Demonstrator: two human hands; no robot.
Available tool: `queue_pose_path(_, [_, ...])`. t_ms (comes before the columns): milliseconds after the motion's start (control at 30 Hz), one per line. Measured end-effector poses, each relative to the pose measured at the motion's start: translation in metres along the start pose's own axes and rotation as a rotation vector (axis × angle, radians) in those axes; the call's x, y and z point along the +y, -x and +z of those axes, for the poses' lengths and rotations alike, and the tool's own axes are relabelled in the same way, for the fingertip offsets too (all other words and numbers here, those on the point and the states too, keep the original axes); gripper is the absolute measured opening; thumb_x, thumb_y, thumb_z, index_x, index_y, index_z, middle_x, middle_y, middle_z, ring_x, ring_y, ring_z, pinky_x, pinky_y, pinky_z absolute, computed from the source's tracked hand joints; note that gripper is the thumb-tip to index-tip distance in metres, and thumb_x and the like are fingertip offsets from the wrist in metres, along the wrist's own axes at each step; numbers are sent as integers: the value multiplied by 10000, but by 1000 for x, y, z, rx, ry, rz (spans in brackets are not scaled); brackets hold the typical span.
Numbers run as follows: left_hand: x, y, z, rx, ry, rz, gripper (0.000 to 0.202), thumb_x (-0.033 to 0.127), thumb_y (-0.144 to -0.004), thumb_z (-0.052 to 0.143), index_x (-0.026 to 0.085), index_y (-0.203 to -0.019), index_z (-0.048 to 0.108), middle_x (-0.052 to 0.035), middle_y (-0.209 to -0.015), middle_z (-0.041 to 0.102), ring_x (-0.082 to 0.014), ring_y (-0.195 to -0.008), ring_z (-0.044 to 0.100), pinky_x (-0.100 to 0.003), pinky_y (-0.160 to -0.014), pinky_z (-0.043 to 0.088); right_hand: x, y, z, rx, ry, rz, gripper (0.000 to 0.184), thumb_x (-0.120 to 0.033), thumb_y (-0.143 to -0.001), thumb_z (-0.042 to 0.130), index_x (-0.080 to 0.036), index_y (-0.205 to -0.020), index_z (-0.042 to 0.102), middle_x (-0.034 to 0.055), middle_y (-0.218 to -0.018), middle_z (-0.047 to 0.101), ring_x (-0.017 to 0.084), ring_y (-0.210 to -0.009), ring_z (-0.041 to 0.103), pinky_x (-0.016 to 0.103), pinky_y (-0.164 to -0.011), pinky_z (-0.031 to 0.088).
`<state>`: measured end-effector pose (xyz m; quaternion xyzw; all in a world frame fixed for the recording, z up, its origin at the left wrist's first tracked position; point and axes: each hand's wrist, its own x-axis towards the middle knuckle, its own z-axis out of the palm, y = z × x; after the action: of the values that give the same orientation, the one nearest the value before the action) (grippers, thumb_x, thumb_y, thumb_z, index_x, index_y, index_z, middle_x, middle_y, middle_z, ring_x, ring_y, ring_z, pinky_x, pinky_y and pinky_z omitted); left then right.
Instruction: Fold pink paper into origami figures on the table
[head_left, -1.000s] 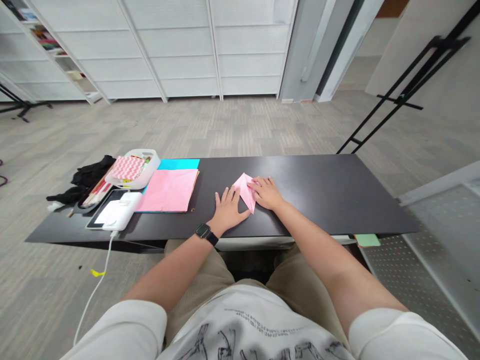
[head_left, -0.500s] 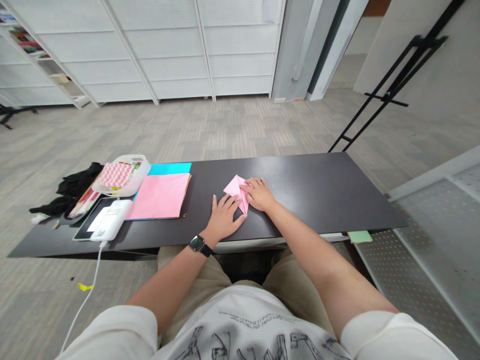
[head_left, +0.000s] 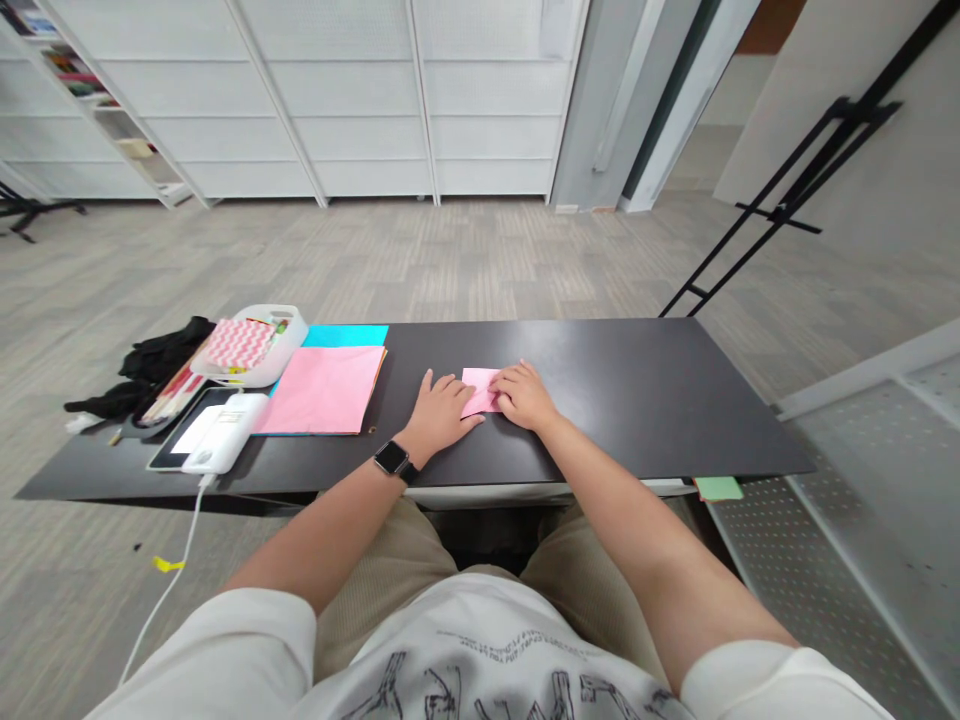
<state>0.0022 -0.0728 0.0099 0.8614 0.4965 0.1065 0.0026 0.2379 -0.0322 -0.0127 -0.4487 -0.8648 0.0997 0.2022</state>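
Note:
A small folded piece of pink origami paper [head_left: 480,378] lies on the dark table, its edges square to the table's. My left hand [head_left: 442,412] rests flat over its left side, fingers spread and thumb pointing right; a black watch is on that wrist. From the right, my right hand [head_left: 523,395] bends its fingers over the paper, thumb and fingertips together at its middle. Both hands hide parts of the paper, so its exact folds are hard to make out.
A stack of coloured paper with a pink sheet on top [head_left: 326,390] lies to the left. Past it are a white basket [head_left: 289,350], a white device with a cable [head_left: 225,435], a tablet and black cloth [head_left: 161,350]. A black stand [head_left: 780,212] rises behind the table.
The pink paper was a kite-like shape with a point toward me; now it shows a squarer outline. My right fingers have curled in on it. The head view has shifted slightly.

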Motion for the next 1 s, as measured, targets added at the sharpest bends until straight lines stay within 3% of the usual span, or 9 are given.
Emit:
queue_pose_path(100, [-9, -11, -6, -72, 1, 125, 331, 403, -1048, 561, 232, -1243, 767, -135, -1248, 770, -307, -1243, 676, -565, -1266, 354, 2, 0, -1, -5, -30, -13, 366, -176, -912, 507, -228, -1143, 786, 78, -1233, 778, 261, -1198, 642, 493, -1281, 301])
queue_pose_path(300, [-16, -19, -9, -94, -57, 206, 301, 229, -1032, 496, 188, -977, 789, -145, -1023, 801, -288, -994, 746, -501, -1093, 492, 9, -1, 5, 128, -46, 10, 420, -128, -925, 480, -182, -1244, 749, 127, -1259, 757, 301, -1217, 624, 467, -1173, 429])
queue_pose_path(433, [-20, -22, -20, -89, -83, 115, 324, 240, -1061, 454, 180, -994, 766, -145, -1004, 801, -277, -927, 749, -407, -887, 537, 20, -2, 13, 277, -90, 64, 538, -44, -869, 462, -201, -1315, 719, 129, -1367, 725, 320, -1332, 587, 519, -1219, 407])
queue_pose_path(567, [-30, -28, -45, -32, 23, -52, 312, 291, -1058, 466, 229, -1082, 771, -104, -1053, 813, -269, -956, 752, -353, -830, 515, 36, -1, 21, 408, -282, 186, 699, -20, -739, 472, -218, -1381, 666, 106, -1382, 729, 292, -1335, 622, 529, -1226, 444])
queue_pose_path(633, [-37, -30, -60, -18, 170, -92, 295, 304, -1033, 495, 240, -1092, 777, -75, -1048, 818, -254, -940, 746, -333, -822, 506, 42, -1, 24, 497, -431, 283, 700, -61, -731, 489, -242, -1391, 639, 81, -1300, 765, 272, -1277, 668, 514, -1186, 494])
queue_pose_path(733, [-50, -36, -79, -25, 508, -107, 299, 384, -995, 534, 209, -1028, 774, -40, -970, 803, -222, -894, 719, -300, -799, 503, 47, -2, 26, 548, -605, 343, 554, -156, -794, 515, -260, -1323, 648, 61, -1184, 793, 259, -1175, 717, 484, -1117, 545])
queue_pose_path(867, [-69, -48, -79, -164, 925, -216, 341, 456, -873, 637, 176, -1009, 775, -37, -944, 791, -195, -852, 700, -279, -766, 516, 47, -3, 24, 540, -757, 351, 339, -371, -952, 541, -267, -1250, 663, 54, -1082, 795, 250, -1074, 739, 447, -1028, 577])
queue_pose_path(1000, [-80, -62, -53, -458, 1004, -353, 277, 366, -730, 686, 187, -912, 792, -45, -907, 802, -193, -767, 695, -278, -696, 521, 46, -3, 21, 524, -925, 342, 417, -577, -1022, 510, -273, -1269, 653, 59, -1063, 795, 241, -1018, 755, 397, -902, 610])
